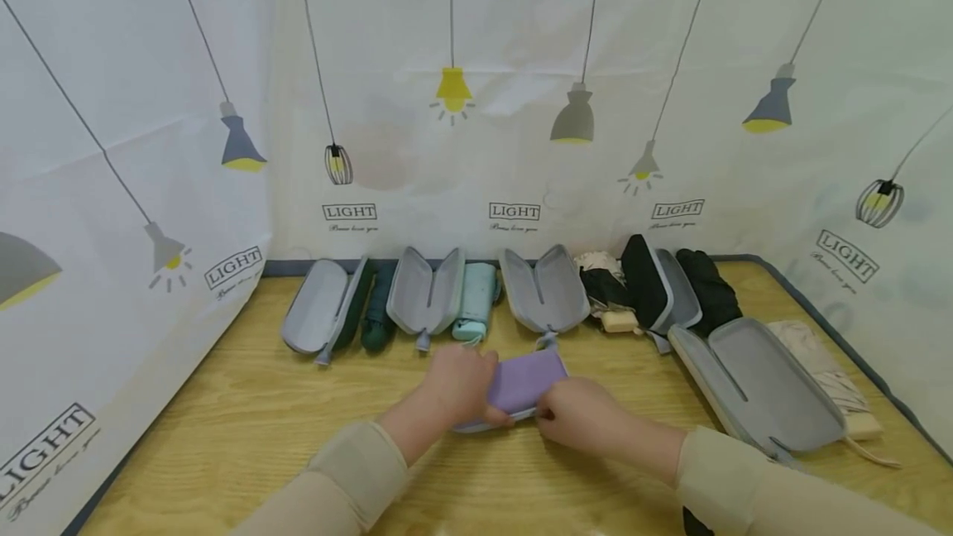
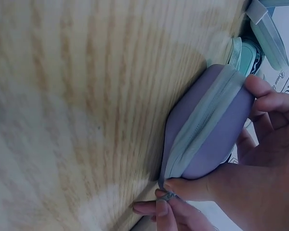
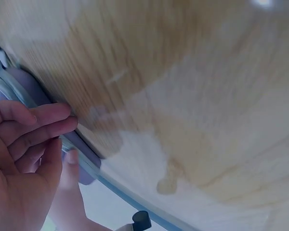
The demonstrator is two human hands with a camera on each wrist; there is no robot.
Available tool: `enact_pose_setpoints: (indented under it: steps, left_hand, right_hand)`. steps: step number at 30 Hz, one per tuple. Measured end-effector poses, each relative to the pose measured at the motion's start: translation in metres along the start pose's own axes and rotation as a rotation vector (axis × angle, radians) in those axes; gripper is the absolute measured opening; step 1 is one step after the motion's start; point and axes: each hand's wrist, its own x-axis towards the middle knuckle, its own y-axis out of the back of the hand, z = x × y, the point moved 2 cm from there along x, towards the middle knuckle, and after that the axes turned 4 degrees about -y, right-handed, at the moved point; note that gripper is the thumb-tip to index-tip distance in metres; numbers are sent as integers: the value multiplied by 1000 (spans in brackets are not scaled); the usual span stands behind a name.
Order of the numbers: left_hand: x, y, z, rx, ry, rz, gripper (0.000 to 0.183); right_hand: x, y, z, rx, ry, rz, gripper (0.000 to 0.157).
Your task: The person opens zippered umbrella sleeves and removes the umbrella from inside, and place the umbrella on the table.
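Note:
A purple zip case [image 1: 527, 379] lies closed on the wooden table in front of me, its pale grey zipper [image 2: 202, 115] running along the near side. My left hand [image 1: 456, 387] holds the case from the left and above, fingers on its far end and thumb along the zipper side in the left wrist view. At the case's right end, my right hand [image 1: 584, 416] pinches the zipper pull [image 2: 167, 195] between thumb and finger. In the right wrist view, the curled right fingers [image 3: 43, 127] cover most of the case.
Along the back wall stand open grey-lined cases [image 1: 424, 292], a dark green folded umbrella [image 1: 379, 308] and a light teal one [image 1: 475, 300]. To the right are a large open case [image 1: 782, 387], a black folded umbrella [image 1: 707, 292] and a beige bundle [image 1: 822, 366].

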Motion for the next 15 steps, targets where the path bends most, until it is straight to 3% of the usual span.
enact_pose_setpoints:
  steps: [9, 15]
  left_hand:
    - [-13, -2, -10, -56, -54, -81, 77]
    - [-27, 7, -18, -79, -125, -154, 87]
  right_hand:
    - [6, -1, -11, 31, 22, -26, 38]
    - [9, -3, -13, 44, 47, -39, 38]
